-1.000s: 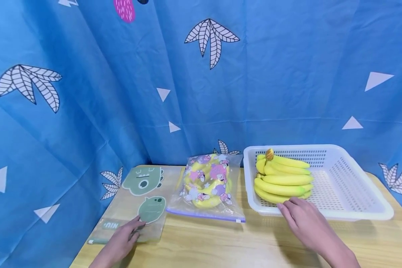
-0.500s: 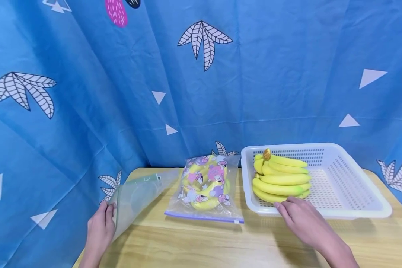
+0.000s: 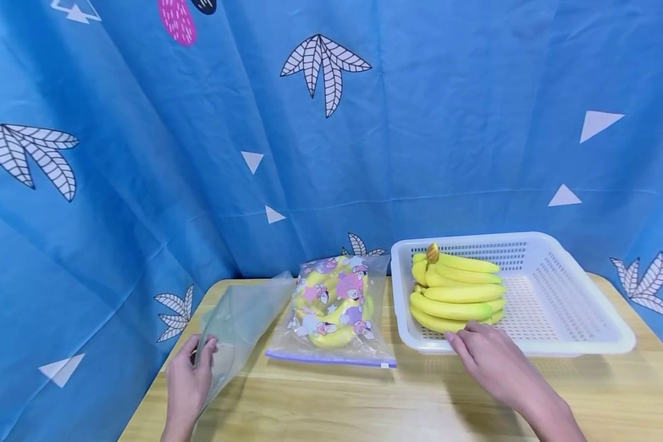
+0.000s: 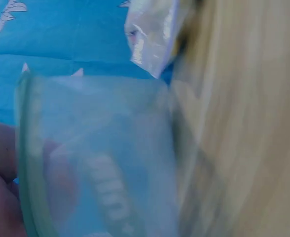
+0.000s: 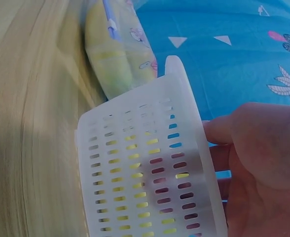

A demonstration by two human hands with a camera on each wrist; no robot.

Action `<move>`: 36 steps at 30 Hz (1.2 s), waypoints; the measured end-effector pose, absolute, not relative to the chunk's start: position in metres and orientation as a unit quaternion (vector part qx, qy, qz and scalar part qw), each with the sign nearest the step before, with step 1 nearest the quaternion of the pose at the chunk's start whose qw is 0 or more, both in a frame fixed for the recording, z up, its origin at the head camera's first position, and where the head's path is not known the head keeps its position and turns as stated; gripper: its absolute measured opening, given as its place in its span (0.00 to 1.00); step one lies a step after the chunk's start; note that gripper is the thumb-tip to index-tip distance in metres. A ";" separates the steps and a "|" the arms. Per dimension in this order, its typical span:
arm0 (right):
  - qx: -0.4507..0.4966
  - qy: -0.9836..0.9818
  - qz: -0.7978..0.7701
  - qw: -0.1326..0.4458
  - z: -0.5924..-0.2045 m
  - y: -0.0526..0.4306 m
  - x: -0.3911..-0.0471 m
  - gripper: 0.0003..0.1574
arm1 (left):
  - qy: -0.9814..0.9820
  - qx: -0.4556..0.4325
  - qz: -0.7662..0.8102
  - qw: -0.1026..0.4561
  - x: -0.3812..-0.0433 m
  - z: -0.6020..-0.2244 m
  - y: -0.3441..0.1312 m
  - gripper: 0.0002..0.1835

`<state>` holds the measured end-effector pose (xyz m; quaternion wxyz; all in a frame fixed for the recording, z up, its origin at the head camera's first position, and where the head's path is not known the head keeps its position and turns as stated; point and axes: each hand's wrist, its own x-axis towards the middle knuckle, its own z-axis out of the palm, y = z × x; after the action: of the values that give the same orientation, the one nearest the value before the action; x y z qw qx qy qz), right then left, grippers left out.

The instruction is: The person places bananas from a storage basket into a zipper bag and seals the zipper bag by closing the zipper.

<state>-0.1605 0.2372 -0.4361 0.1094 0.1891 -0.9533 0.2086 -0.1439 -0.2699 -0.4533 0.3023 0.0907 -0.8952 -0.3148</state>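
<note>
My left hand (image 3: pixel 189 374) pinches the edge of a clear zip bag (image 3: pixel 243 322) with green print. The bag is lifted partly off the table, its sheet slanting toward the back. In the left wrist view the green zip strip (image 4: pixel 30 163) runs beside the fingers, somewhat blurred. My right hand (image 3: pixel 494 362) rests over the front rim of a white slotted basket (image 3: pixel 580 301), fingers reaching inside by a bunch of yellow bananas (image 3: pixel 458 294). In the right wrist view the basket wall (image 5: pixel 145 163) partly hides those fingers.
Between the hands, a printed zip bag (image 3: pixel 331 307) with bananas inside lies on the wooden table (image 3: pixel 331 399), its purple zip toward the front. A blue patterned curtain (image 3: pixel 447 123) hangs behind the table and along its left side.
My left hand has taken hold of the flat-lying green-printed bag and raised its front edge, then shifted it slightly right and lower. The right hand stays at the basket rim; the view has turned slightly.
</note>
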 end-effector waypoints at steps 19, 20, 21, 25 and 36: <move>0.192 -0.957 0.206 0.070 -0.434 0.239 -0.158 0.29 | -0.696 0.091 -0.677 0.223 -0.141 -0.402 -0.250 0.22; 0.191 -0.957 0.208 0.067 -0.434 0.239 -0.157 0.30 | -0.699 0.085 -0.671 0.231 -0.143 -0.399 -0.244 0.22; 0.190 -0.957 0.211 0.062 -0.435 0.239 -0.157 0.31 | -0.703 0.075 -0.665 0.241 -0.146 -0.397 -0.238 0.21; 0.188 -0.956 0.219 0.051 -0.434 0.241 -0.156 0.32 | -0.723 0.020 -0.622 0.298 -0.164 -0.390 -0.208 0.16; 0.188 -0.955 0.222 0.058 -0.438 0.238 -0.159 0.30 | -0.754 -0.093 -0.578 0.299 -0.208 -0.393 -0.129 0.12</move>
<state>-0.1589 0.2384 -0.4383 0.0581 0.1878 -0.9550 0.2220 -0.2079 -0.1287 -0.3931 0.2992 -0.0928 -0.7537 -0.5777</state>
